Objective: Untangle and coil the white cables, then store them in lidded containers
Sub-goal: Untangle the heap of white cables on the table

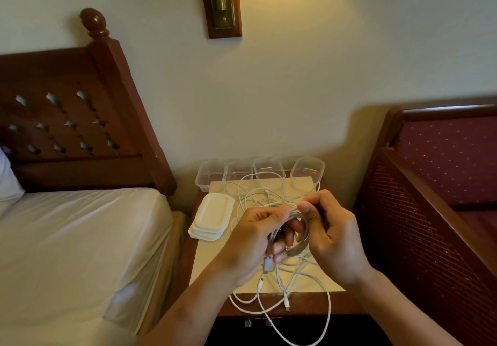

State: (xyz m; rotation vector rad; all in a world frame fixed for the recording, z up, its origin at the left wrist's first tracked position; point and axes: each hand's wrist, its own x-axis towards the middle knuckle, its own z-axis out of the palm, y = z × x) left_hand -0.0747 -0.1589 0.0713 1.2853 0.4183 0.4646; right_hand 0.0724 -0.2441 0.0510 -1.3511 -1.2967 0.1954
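- Left hand [252, 240]: I have it wrapped round a coil [297, 251] of white cable, fingers curled through the loop, thumb on top.
- Right hand [330, 238]: I see it pinching the top of the same coil between thumb and curled fingers, just beside the left hand.
- The coil is up off the desk [212, 265], between both hands; one plug end [267, 263] sticks out under the left hand.
- Loose cables [269, 193]: a white tangle on the desk behind and below my hands; some loops hang over the front edge, one connector [287, 304] lying near that edge.
- Containers [209, 174]: four clear tubs in a row at the back of the desk against the wall, all open, cable running up to the middle ones.
- Lids [212, 215]: white stack on the desk's left side, just in front of the leftmost tub.
- Bed [67, 238] with white sheet to the left, dark wood headboard [67, 117] behind it.
- Brass wall lamp [223, 1] above the desk.
- Dark red upholstered seat [443, 170] to the right.
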